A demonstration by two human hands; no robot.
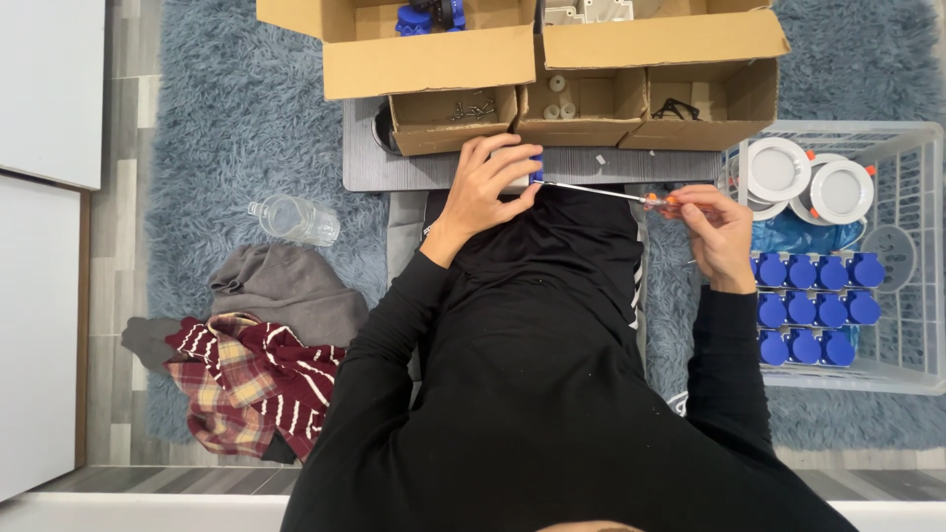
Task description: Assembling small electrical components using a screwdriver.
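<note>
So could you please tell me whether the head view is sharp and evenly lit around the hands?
Head view: light is soft and even, with no hard shadows; the left hand and right hand are sharp, as is the thin orange-handled metal screwdriver; the black long-sleeved top loses detail in darkness; the round white plastic caps look slightly bright.

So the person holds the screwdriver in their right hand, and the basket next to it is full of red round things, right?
Nearly. The right hand does hold the screwdriver, and the basket sits beside it, but the head view shows the rows of round parts in it are blue, not red. A few white round covers lie there too.
</note>
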